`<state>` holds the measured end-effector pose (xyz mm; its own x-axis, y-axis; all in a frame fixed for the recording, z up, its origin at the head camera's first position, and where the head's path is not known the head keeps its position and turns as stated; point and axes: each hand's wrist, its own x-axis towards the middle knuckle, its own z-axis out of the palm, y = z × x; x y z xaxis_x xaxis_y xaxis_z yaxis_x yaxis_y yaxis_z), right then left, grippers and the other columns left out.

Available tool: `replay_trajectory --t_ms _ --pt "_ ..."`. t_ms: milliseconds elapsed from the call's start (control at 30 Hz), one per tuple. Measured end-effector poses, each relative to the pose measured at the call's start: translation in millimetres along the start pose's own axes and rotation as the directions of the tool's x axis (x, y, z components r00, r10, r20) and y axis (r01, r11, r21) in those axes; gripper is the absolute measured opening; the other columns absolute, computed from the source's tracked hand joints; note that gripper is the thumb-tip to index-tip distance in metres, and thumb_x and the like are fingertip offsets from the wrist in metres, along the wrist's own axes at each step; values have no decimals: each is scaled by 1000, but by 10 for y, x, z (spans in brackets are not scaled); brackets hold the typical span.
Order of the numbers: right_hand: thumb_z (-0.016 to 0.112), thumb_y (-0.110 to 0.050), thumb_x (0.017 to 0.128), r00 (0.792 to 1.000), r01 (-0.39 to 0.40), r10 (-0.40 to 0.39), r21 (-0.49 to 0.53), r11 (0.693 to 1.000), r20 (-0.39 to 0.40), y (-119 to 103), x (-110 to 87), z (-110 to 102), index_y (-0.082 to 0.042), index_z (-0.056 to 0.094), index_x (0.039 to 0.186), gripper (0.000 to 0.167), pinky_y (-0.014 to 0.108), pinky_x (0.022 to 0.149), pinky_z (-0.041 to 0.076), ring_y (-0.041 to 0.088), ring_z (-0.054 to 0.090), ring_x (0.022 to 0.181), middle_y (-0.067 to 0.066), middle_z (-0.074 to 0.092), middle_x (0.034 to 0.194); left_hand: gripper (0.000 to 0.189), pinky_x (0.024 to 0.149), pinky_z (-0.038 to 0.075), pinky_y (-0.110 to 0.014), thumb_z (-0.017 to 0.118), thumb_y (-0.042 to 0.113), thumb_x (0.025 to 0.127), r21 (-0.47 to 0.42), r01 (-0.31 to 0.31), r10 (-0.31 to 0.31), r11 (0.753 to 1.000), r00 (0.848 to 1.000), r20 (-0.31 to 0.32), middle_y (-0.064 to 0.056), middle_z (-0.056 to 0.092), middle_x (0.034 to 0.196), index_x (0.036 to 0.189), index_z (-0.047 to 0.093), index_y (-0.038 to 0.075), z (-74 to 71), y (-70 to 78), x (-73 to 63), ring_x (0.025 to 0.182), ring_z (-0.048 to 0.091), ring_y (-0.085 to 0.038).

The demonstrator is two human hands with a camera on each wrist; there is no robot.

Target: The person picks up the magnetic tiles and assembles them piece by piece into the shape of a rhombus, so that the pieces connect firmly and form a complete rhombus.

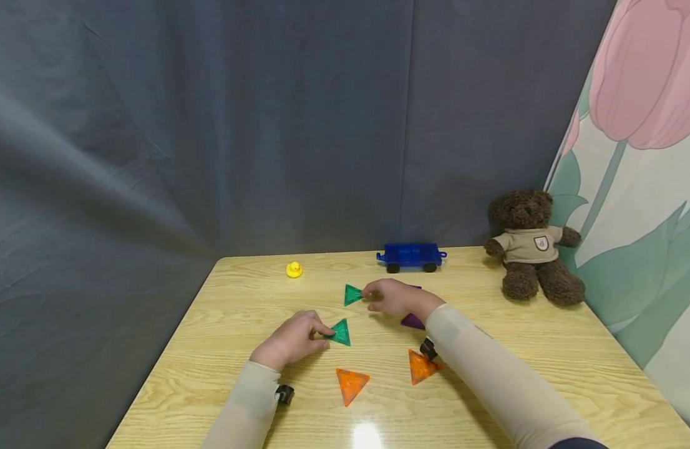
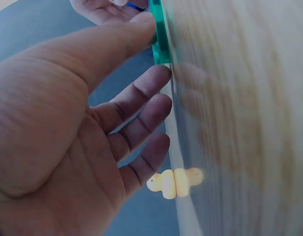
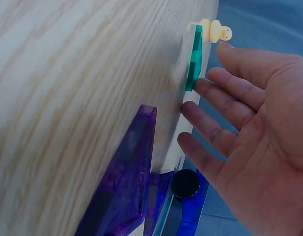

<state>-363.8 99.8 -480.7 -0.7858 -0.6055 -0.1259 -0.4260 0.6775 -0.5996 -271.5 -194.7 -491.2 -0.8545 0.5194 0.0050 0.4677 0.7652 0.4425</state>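
In the head view my left hand [image 1: 294,338] reaches to the left corner of a green triangular tile [image 1: 341,333] lying flat on the table. Its fingers are loosely bent, a fingertip touching that corner. In the left wrist view the thumb [image 2: 117,42] appears against the tile's edge, and the index finger is mostly hidden behind it. Farther back, my right hand [image 1: 392,296] has its fingertips at the right corner of a second green triangular tile [image 1: 352,294]. The right wrist view shows its thumb and fingers [image 3: 207,123] spread loosely, not curled round the tile.
Orange triangular tiles [image 1: 352,385] lie nearer on the wooden table [image 1: 221,349], one partly behind the right forearm. Purple tiles [image 1: 413,322] lie beside the right wrist. Toward the back are a yellow duck [image 1: 294,270], a blue wagon [image 1: 411,256] and a teddy bear [image 1: 530,249].
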Motion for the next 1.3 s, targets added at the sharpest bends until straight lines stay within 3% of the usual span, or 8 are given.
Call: replay_trajectory --t_ms 533,867,1067,1300 --pt "73 -14 100 999 -7 5 -32 999 -40 16 -29 -45 -5 68 135 36 50 111 46 30 60 128 10 67 134 39 70 44 -32 77 29 99 25 138 -136 990 988 -67 5 59 101 136 73 18 -8 -72 -17 82 50 -13" --pt "74 -10 99 998 9 -9 -6 1000 -54 -7 -101 -58 0 70 130 34 48 106 50 28 66 118 12 70 127 38 71 45 -33 78 27 97 -68 124 -131 990 984 -120 3 61 100 133 74 14 5 -171 -26 83 51 -15" --pt "73 -11 99 998 -3 3 -11 1000 -55 -40 -146 -65 -8 76 117 18 45 101 54 25 67 113 7 68 124 37 73 47 -33 77 26 98 -145 103 -120 984 986 -119 4 59 99 133 74 14 21 -242 -16 84 51 -16" --pt "73 -16 101 999 6 -7 -33 999 -50 -27 -140 -47 -14 78 111 11 43 96 56 20 66 108 0 69 120 38 75 48 -33 77 26 99 -164 97 -116 982 987 -112 6 59 100 134 73 13 43 -297 -10 89 54 -17"
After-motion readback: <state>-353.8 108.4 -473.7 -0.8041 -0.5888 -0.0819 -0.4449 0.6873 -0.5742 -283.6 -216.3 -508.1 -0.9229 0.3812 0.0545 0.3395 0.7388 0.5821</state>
